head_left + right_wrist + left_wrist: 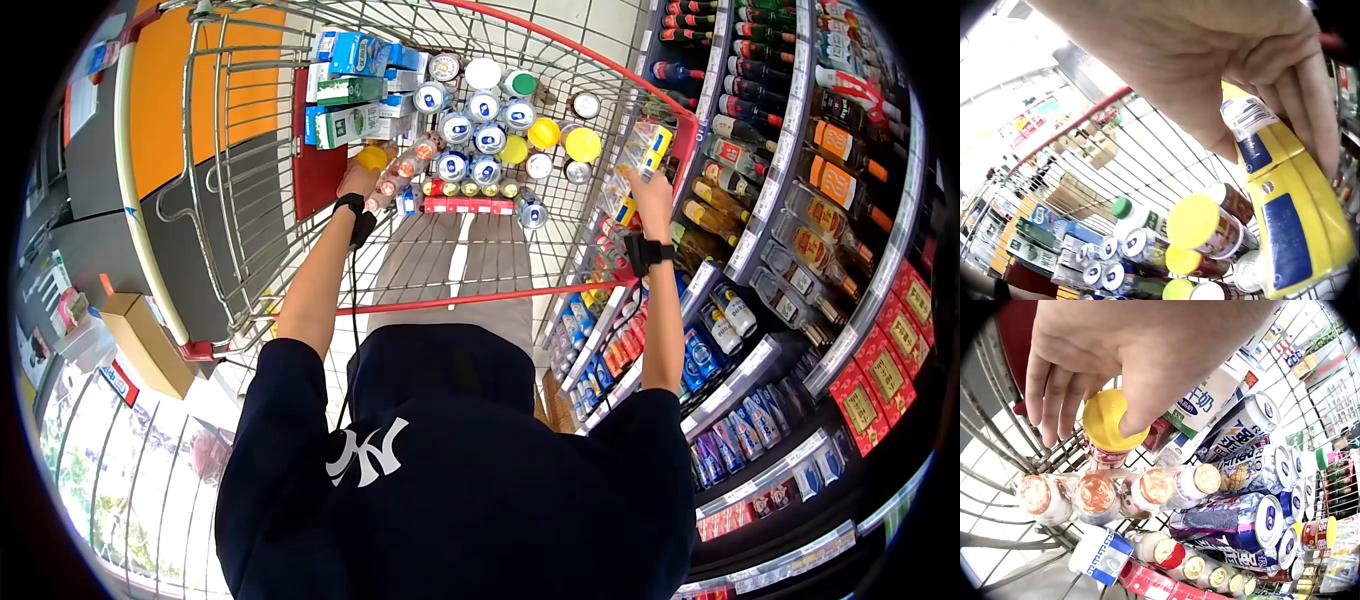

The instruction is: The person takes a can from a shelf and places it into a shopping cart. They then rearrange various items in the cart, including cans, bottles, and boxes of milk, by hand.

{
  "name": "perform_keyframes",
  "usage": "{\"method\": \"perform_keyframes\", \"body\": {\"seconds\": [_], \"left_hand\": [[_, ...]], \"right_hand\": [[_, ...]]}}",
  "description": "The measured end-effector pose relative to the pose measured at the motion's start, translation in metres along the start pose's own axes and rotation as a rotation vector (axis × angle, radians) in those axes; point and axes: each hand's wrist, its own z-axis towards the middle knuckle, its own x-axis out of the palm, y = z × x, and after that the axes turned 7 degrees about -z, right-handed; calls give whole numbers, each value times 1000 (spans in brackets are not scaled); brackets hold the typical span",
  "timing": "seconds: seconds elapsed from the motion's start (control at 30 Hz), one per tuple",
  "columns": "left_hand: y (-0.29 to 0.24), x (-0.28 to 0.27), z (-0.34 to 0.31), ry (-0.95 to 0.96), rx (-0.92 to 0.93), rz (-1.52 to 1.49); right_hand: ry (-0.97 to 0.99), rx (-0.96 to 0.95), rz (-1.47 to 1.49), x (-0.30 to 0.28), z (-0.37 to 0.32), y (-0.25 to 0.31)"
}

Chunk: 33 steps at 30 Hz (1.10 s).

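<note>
Two hands, two ends of the cart, and both are busy! Over at the left end, just beside the red panel, the left hand is right on top of the yellow-lidded tub: thumb on one side of the lid, fingers curled down the other, the tub directly beneath the palm. How firmly those far fingers press is hard to tell from here. A row of orange-capped bottles stands close by, towards the cart's middle (not much elbow room there).

Now to the right end, near the cart's end rim: the right hand has the yellow packet pinched at its top, thumb on one face, fingers on the other. The packet's long axis runs down and away from the fingertips, past the yellow-lidded jars beside it. Tub belongs to the left arm, packet to the right, well apart.
</note>
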Motion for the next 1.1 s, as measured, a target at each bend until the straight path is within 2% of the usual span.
{"method": "perform_keyframes", "body": {"seconds": [0.07, 0.13, 0.2, 0.23, 0.3, 0.37, 0.43, 0.5, 0.53, 0.57, 0.63, 0.7, 0.77, 0.8, 0.83, 0.9, 0.97, 1.03, 1.07, 1.1], "left_hand": [[21, 7, 18, 87, 16, -7], [38, 18, 32, 91, 6, -47], [44, 19, 32, 97, -7, -80], [38, 14, 25, 160, -60, -111], [32, 7, 18, 219, -113, -146], [37, 11, 22, 298, -153, -235], [62, 32, 45, 286, -130, -322], [81, 44, 63, 261, -55, -415], [61, 31, 39, 250, -114, -430], [60, 27, 39, 284, -38, -396], [23, 5, 6, 318, -104, -451], [-2, -17, -20, 379, -53, -477], [-22, -28, -35, 521, 233, -274], [5, -5, -12, 545, 78, -425], [5, -3, -13, 548, 76, -429], [0, 4, -13, 643, -78, -429], [7, 25, 3, 630, -98, -488], [11, 33, 13, 701, 708, -223], [16, 39, 13, 707, 502, -254], [15, 43, 14, 709, 501, -256]], "right_hand": [[10, -43, 61, -26, -17, 3], [7, -76, 100, -52, -34, 14], [167, -114, 175, -72, -52, 31], [166, -116, 175, -75, -61, 39], [160, -372, 178, -75, -77, 58], [178, -549, 159, -63, -88, 76], [344, -594, 123, -57, -97, 102], [394, -701, 93, -32, -103, 122], [383, -757, 60, -20, -108, 133], [380, -794, -29, -5, -112, 143], [303, -937, -65, 34, -118, 151], [331, -981, -94, 61, -123, 161], [355, -1020, -127, 91, -124, 169], [354, -1044, -138, 108, -123, 171], [355, -1065, -149, 120, -125, 175], [354, -1035, -261, 142, -130, 182], [351, -1039, -363, 167, -130, 187], [324, -1003, -458, 178, -133, 189], [339, -982, -481, 182, -132, 190], [342, -982, -483, 185, -131, 189]]}}
